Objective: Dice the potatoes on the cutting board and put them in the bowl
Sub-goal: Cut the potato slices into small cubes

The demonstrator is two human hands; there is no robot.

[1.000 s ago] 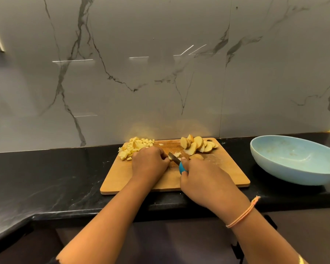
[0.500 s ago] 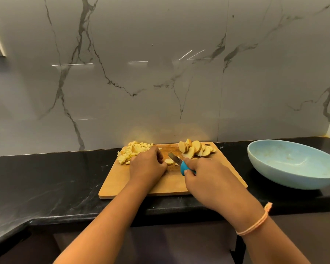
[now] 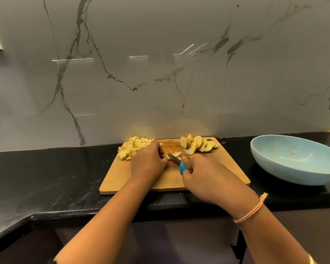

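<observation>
**On the cutting board [image 3: 122, 180]: knife at potato piece**

Head view: left hand [image 3: 148, 162] fingers clench a potato piece [image 3: 173, 154] mid-board. Right hand [image 3: 204, 178] grasps the knife [image 3: 174, 159], blade against it. Dice [image 3: 131, 147] crowd the far-left edge, slices [image 3: 196, 145] the far-right corner. Open board runs along the near edge. Bowl [image 3: 293, 168] stands apart, right, on the table [image 3: 46, 178].

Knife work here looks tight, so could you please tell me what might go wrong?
The knife lies right beside the left hand gripping the slice; a slip could nick a finger. The dice crowd the far-left corner of the board, so some may tumble onto the counter.
</observation>
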